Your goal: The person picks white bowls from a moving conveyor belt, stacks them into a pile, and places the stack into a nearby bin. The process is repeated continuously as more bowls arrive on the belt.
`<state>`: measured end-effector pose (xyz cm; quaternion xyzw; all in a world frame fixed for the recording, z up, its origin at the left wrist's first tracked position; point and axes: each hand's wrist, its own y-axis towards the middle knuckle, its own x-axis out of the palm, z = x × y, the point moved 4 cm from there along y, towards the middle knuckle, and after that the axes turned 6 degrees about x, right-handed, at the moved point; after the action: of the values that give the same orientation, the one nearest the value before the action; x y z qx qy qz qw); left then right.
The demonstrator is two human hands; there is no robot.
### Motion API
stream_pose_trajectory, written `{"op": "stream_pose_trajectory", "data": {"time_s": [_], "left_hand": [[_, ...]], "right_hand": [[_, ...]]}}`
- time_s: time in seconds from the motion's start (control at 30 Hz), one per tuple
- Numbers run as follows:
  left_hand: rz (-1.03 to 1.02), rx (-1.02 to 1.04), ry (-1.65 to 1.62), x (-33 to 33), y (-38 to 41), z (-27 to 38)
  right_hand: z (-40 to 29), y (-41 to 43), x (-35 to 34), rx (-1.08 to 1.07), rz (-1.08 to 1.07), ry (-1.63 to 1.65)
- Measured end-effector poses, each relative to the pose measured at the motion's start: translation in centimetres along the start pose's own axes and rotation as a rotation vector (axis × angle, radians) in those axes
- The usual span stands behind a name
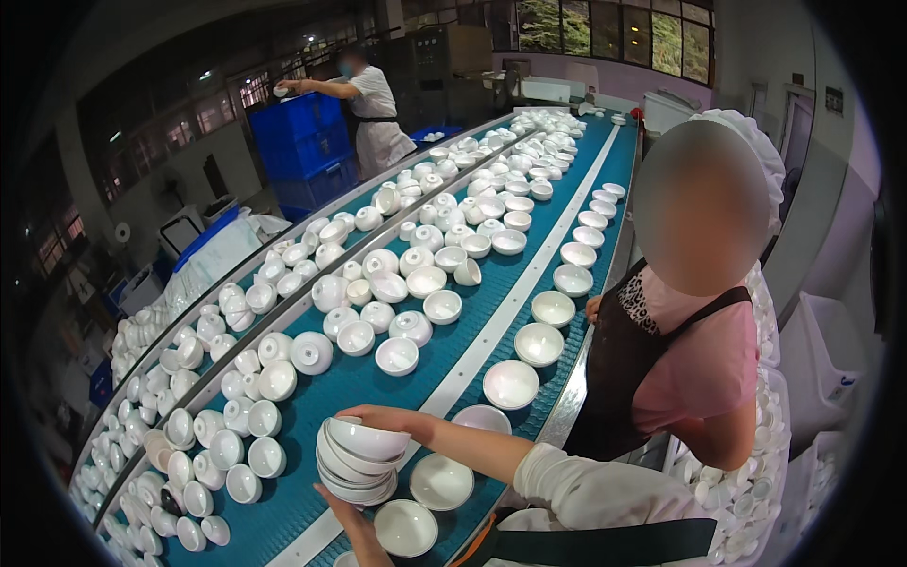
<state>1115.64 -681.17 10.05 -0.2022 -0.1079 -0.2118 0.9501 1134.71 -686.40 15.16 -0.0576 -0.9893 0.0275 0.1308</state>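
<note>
Between my two hands is a leaning stack of several white ceramic bowls (356,464). My right hand (377,417) lies over the rim of the top bowl, its fingers partly hidden. Under the lower end of the stack, my left hand (348,512) supports the bottom bowls. The stack is above the white divider strip (476,361) of a teal conveyor belt (305,397). Close by on the near lane stand single upright bowls, among them a large bowl (441,482) and another bowl (405,528).
Many white bowls (397,356) crowd the middle lane, some overturned. A co-worker (680,354) in a dark apron stands at the belt's right edge. Behind are crates of small white ware (758,453). Another person (372,99) reaches over stacked blue crates (301,142).
</note>
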Motion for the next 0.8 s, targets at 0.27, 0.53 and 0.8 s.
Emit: {"op": "stream_pose_trajectory", "data": {"time_s": [0.27, 0.53, 0.8], "left_hand": [[-0.062, -0.088, -0.133, 5.1, 2.0, -1.9], [-0.241, -0.173, 0.178, 10.7, 3.5, -2.8], [-0.214, -0.236, -0.018, 15.0, 2.1, -7.5]], "right_hand": [[-0.7, -6.0, -4.6, -0.097, 0.049, 0.443], [-2.7, -12.3, -9.9, -0.107, 0.118, 0.516], [-3.4, -16.0, -14.7, -0.112, 0.181, 0.549]]}}
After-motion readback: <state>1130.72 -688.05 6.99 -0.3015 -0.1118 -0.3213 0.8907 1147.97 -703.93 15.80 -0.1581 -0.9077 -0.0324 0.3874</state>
